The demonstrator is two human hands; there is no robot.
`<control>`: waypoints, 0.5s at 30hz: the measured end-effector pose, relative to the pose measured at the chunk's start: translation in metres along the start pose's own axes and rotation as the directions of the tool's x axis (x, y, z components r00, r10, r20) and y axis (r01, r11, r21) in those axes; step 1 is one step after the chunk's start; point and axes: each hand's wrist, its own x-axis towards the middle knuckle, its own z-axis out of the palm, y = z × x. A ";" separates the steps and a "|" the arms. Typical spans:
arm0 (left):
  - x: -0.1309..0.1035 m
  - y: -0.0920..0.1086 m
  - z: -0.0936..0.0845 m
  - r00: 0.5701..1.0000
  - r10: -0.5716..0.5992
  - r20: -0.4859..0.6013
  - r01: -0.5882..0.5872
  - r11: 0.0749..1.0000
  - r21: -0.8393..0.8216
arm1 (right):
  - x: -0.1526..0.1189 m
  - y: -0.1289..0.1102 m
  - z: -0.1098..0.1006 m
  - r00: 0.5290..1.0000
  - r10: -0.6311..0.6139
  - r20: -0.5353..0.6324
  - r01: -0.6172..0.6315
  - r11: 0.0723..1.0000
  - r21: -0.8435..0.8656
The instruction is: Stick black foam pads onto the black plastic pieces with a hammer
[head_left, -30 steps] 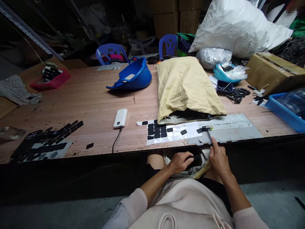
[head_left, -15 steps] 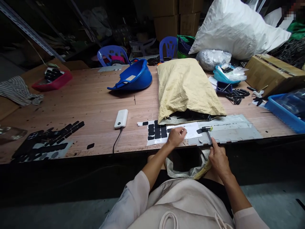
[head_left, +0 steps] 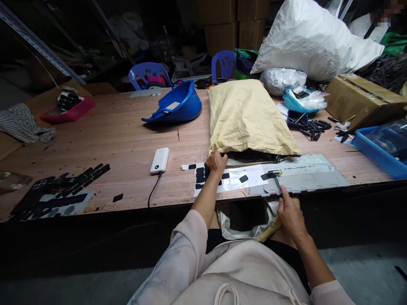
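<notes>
My left hand [head_left: 216, 162] is closed at the lower left corner of a yellow woven sack [head_left: 251, 114], its fingers apparently pinching the edge. Dark pieces show in the sack's open mouth. Below that hand lies a white sheet [head_left: 233, 183] with several black rounded pads [head_left: 200, 173], partly covered by my forearm. A single black pad [head_left: 243, 178] sits apart on the sheet. In my right hand [head_left: 290, 212] is the handle of a small hammer [head_left: 275, 173]. The hammer's head, with a yellowish face, rests over a grey board [head_left: 311, 176] beside another black pad [head_left: 264, 176].
A white power bank [head_left: 160, 161] with a cable lies left of the sheet. Farther back are a blue basin [head_left: 187, 106] and a red tray [head_left: 71, 111]. Black strips [head_left: 95, 173] lie at left. On the right stand a cardboard box [head_left: 362, 99] and a blue tray [head_left: 378, 156].
My left hand has moved left and away from me, from above the sheet to the sack's corner. A lone black pad now shows on the sheet. My right hand stays with the hammer.
</notes>
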 end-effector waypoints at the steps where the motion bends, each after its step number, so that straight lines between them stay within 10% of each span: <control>1: 0.000 -0.001 0.001 1.000 0.017 -0.004 -0.017 1.000 0.007 | 0.000 0.001 0.001 1.000 -0.003 -0.007 0.003 1.000 0.001; 15: -0.002 0.001 -0.008 0.999 0.015 0.050 -0.014 1.000 -0.019 | 0.000 -0.003 0.002 0.999 0.041 0.015 -0.042 0.999 0.023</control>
